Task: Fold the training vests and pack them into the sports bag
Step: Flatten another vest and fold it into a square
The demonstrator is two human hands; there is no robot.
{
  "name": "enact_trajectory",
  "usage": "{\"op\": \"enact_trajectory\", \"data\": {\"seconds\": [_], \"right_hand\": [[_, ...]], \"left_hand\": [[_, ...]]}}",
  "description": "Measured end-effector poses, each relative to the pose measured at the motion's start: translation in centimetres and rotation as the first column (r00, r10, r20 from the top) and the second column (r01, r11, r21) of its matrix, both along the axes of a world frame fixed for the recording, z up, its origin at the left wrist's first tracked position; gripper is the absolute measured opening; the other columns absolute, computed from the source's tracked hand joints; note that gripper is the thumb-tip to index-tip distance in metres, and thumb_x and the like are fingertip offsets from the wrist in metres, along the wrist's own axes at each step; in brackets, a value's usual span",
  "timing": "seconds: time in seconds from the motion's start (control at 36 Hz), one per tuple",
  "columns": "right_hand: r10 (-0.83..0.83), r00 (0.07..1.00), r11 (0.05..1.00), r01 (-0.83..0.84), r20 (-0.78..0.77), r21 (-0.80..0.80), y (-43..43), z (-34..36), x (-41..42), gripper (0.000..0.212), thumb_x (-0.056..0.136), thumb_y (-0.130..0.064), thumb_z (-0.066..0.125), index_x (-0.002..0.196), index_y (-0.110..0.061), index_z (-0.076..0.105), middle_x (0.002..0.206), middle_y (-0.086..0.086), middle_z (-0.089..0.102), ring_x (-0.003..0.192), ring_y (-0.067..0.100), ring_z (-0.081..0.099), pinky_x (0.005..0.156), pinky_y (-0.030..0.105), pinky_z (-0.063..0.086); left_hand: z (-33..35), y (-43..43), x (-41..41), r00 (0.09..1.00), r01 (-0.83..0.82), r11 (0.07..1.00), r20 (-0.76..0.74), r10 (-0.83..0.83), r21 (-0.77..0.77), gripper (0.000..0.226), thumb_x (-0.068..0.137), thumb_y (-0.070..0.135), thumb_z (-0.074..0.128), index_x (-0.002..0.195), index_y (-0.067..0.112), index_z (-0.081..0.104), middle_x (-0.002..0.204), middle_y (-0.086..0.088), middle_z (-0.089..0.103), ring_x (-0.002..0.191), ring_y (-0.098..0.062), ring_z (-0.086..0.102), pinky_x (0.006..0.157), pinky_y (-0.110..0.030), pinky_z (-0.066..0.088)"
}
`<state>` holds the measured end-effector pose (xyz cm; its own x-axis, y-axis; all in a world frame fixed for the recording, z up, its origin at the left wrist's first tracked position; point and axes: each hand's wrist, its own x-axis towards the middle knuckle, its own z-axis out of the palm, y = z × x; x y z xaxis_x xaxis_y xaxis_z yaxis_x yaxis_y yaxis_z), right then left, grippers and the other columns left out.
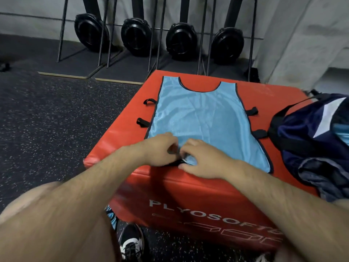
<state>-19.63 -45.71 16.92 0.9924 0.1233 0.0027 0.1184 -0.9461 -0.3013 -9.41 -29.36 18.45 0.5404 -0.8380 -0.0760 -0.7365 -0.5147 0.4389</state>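
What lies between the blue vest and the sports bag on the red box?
Head view: only bare red box top and two black side straps of the vest.

The person is working with bare arms: both forearms are showing uncovered from the bottom edge of the view up to the wrists, with fine dark hair lying along them. The left hand (160, 148) and the right hand (204, 159) are bare as well. At 6 o'clock a black trainer (132, 241) is showing, with white panels and white laces. At 7 o'clock a strip of light blue and black patterned fabric (112, 216) is peeking out beside the arm; whether it is being worn I cannot tell. At 5 o'clock a white scrap of a second shoe (262, 259) is just showing.
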Motion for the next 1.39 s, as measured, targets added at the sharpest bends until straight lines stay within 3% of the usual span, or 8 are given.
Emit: {"op": "enact_trajectory", "data": {"seconds": [0.11,0.36,0.5,0.64,0.83,1.0,1.19,1.39], "right_hand": [[-0.070,0.994,0.997,0.066,-0.087,-0.046,-2.6,0.7,-2.2,0.024,0.086,-0.049,0.066,0.099,-0.030,0.057,0.102,-0.009,0.053,0.096,0.013,0.055,0.088,0.039,0.049],[-0.152,0.987,0.982,0.156,0.044,-0.110,-3.8,-0.1,-5.5,0.038,0.086,-0.060,0.062,0.110,-0.030,0.057,0.106,-0.007,0.053,0.101,0.016,0.054,0.087,0.035,0.046],[-0.162,0.981,0.975,0.176,0.109,-0.137,-4.1,-0.4,-6.2,0.029,0.093,-0.039,0.057,0.118,-0.025,0.056,0.115,-0.001,0.054,0.103,0.024,0.057,0.084,0.038,0.047],[-0.222,0.971,0.956,0.234,0.085,-0.177,-6.2,-0.2,-7.6,0.021,0.087,-0.022,0.055,0.108,-0.022,0.056,0.112,0.000,0.055,0.100,0.028,0.058,0.079,0.039,0.047],[-0.283,0.958,0.918,0.287,0.057,-0.274,-9.5,0.5,-9.9,0.020,0.083,-0.020,0.058,0.103,-0.021,0.056,0.106,0.000,0.057,0.102,0.027,0.056,0.075,0.035,0.040],[-0.327,0.939,0.906,0.343,0.107,-0.249,-11.7,0.4,-11.6,0.014,0.085,-0.018,0.059,0.097,-0.019,0.052,0.104,0.004,0.056,0.100,0.030,0.054,0.077,0.038,0.041],[-0.332,0.930,0.912,0.360,0.160,-0.196,-13.0,1.1,-12.7,0.015,0.093,-0.026,0.061,0.104,-0.017,0.067,0.101,0.002,0.062,0.101,0.028,0.058,0.085,0.043,0.047],[-0.369,0.901,0.907,0.403,0.229,-0.120,-13.8,2.2,-13.2,0.021,0.095,-0.024,0.062,0.111,-0.014,0.070,0.102,0.004,0.062,0.102,0.028,0.059,0.091,0.043,0.047]], "left_hand": [[-0.7,-1.1,-1.6,0.982,0.185,0.981,0.016,-0.186,0.066,0.029,0.082,0.034,0.074,0.097,0.016,0.058,0.096,0.000,0.048,0.089,-0.017,0.049,0.082,-0.031,0.042],[-0.9,-2.4,-2.7,0.920,0.194,0.973,0.322,-0.224,0.123,0.015,0.088,0.030,0.057,0.095,0.017,0.056,0.098,-0.003,0.059,0.089,-0.027,0.058,0.078,-0.039,0.046],[-0.8,-2.2,-2.8,0.957,0.108,0.992,0.264,-0.121,0.061,0.009,0.093,0.021,0.050,0.100,0.016,0.050,0.089,0.001,0.056,0.081,-0.024,0.054,0.067,-0.034,0.036],[-1.1,-1.7,-3.1,0.970,0.105,0.993,0.217,-0.113,0.048,0.012,0.092,0.024,0.055,0.100,0.017,0.049,0.087,0.004,0.056,0.079,-0.021,0.053,0.070,-0.034,0.042],[-1.0,-0.4,-2.4,0.975,0.098,0.987,0.189,-0.121,0.127,0.029,0.081,0.006,0.059,0.103,0.021,0.047,0.086,0.015,0.040,0.084,-0.013,0.039,0.071,-0.027,0.031],[-1.7,1.4,-1.5,0.940,0.096,0.994,0.325,-0.107,0.048,0.041,0.064,-0.004,0.063,0.086,0.020,0.038,0.093,0.000,0.040,0.088,-0.023,0.040,0.078,-0.045,0.042],[-0.5,2.4,-0.6,0.962,-0.025,0.999,0.272,0.016,0.028,0.017,0.087,0.005,0.065,0.084,0.016,0.052,0.086,0.003,0.048,0.088,-0.024,0.050,0.074,-0.033,0.035],[2.1,3.7,0.0,0.950,-0.097,0.985,0.283,0.134,-0.143,0.007,0.087,0.010,0.071,0.088,0.014,0.066,0.082,0.003,0.059,0.083,-0.024,0.054,0.071,-0.030,0.034]]}}
